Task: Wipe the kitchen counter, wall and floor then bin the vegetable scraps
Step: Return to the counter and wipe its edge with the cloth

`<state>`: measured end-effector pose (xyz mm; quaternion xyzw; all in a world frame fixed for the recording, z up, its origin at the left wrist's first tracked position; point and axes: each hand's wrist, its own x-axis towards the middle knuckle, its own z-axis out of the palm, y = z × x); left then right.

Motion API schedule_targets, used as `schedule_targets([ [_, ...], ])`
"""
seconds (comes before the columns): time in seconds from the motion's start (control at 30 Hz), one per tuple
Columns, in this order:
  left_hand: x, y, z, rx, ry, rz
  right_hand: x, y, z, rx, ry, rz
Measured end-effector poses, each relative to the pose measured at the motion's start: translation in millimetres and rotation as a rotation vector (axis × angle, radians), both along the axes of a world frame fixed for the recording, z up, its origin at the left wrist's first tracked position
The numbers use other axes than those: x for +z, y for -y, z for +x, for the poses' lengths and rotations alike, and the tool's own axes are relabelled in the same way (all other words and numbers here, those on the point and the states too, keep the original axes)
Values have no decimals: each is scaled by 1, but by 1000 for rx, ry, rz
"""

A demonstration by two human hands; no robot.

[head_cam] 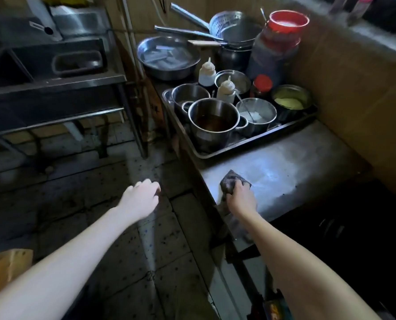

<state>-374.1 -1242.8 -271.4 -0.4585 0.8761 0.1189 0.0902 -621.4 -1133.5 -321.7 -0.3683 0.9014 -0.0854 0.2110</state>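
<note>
Grips a dark cloth [229, 180] in the right hand [241, 197], fingers curled over it, pressing it onto the steel counter [284, 172] near the front edge. Holds the left hand [141, 195] out above the tiled floor [77, 204], fingers loosely bent, grasping nothing. Just behind the cloth, a tray [238, 145] of pots.

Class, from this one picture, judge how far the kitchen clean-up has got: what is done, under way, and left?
Done: nothing clearly finished. Under way: the right hand grips a cloth on the counter, beside the tray of pots. Remaining: the wall and the speckled floor; no scraps or bin show. The left hand holds nothing.
</note>
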Motion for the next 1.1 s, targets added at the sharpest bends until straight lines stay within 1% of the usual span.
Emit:
schedule_targets([
  [0.13, -11, 25, -12, 7, -2, 12, -15, 21, -8, 38, -53, 39],
  [0.4, -19, 45, -16, 25, 32, 48, -23, 34, 1, 348, -104, 1],
  [0.6, 3, 65, 11, 117, 40, 31, -17, 58, 31, 514, -8, -96],
  [0.7, 14, 78, 32, 191, 53, 13, -10, 85, 51, 614, 11, -123],
  [0.8, 24, 91, 55, 262, 47, -12, 1, 117, 69, 693, -27, -146],
  [1.1, 32, 162, 114, 410, 38, -65, 29, 235, 115, 804, -48, -263],
])
